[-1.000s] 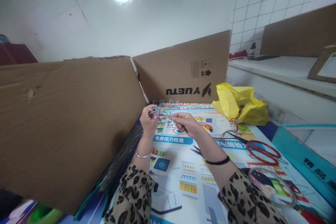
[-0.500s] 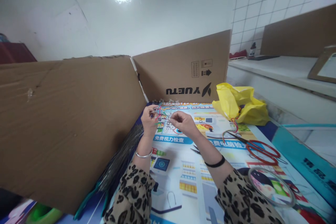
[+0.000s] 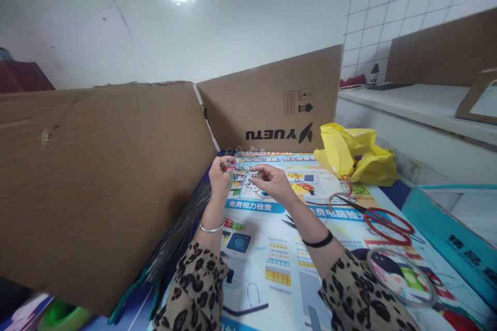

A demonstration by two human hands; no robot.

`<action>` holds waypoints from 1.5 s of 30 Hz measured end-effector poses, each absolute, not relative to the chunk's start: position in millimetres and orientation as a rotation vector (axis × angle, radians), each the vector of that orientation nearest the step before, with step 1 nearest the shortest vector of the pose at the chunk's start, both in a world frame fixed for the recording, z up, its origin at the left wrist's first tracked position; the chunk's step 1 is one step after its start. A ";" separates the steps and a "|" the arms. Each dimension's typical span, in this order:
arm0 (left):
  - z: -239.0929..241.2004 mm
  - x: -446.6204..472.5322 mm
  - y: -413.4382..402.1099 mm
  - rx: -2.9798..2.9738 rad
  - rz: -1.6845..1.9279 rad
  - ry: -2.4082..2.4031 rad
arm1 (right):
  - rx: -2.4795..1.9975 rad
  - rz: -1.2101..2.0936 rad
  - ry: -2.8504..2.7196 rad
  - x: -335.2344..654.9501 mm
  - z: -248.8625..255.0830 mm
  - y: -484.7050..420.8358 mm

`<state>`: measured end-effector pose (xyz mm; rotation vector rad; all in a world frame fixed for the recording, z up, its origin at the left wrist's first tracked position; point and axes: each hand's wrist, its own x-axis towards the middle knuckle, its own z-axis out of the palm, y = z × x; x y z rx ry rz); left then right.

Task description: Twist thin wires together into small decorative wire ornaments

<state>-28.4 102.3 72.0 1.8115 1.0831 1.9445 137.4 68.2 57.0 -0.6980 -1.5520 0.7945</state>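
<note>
My left hand [image 3: 220,175] is closed in a pinch on a small bundle of thin wire [image 3: 234,165] with red, green and silvery strands. Just to its right, my right hand [image 3: 271,181] has thumb and forefinger curled at the bundle's right end, on what looks like a fine strand. The strand itself is too thin to follow clearly. Both hands are above the printed table cover [image 3: 256,248]. Several clear wire-like pieces [image 3: 254,150] lie behind them by the cardboard.
Cardboard panels [image 3: 97,176] stand left and behind. Long thin wires [image 3: 182,227] and teal-handled pliers [image 3: 130,295] lie left. At right are a yellow bag [image 3: 357,152], red-handled scissors [image 3: 388,222], a clear ring-shaped roll [image 3: 430,289] and a teal box [image 3: 454,243]. Dark pointed tips [image 3: 289,221] show beside my right forearm.
The bundle's strands have shifted slightly, with the green end now hanging lower near my left fingers. My right fingertips have moved a little and look slightly further apart. All else stays put.
</note>
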 end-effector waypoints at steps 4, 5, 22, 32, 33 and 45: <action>70.9 -28.6 102.7 1.824 1.912 1.170 | -0.777 0.628 -1.596 135.0 54.2 69.2; 70.5 -28.5 102.8 1.833 1.901 1.192 | -0.809 0.549 -1.613 134.1 53.3 69.6; 60.7 -25.5 113.4 1.842 1.868 1.226 | -1.022 -0.208 -1.707 129.5 39.3 65.6; 64.3 -33.7 109.2 2.033 1.596 1.194 | -0.923 0.773 -1.224 151.6 35.0 88.0; 62.0 -32.1 109.8 2.047 1.562 1.216 | -0.916 0.877 -1.152 152.3 33.8 89.7; 3.7 -19.2 138.7 1.794 1.567 1.330 | -0.882 1.247 -1.147 142.1 -0.7 91.3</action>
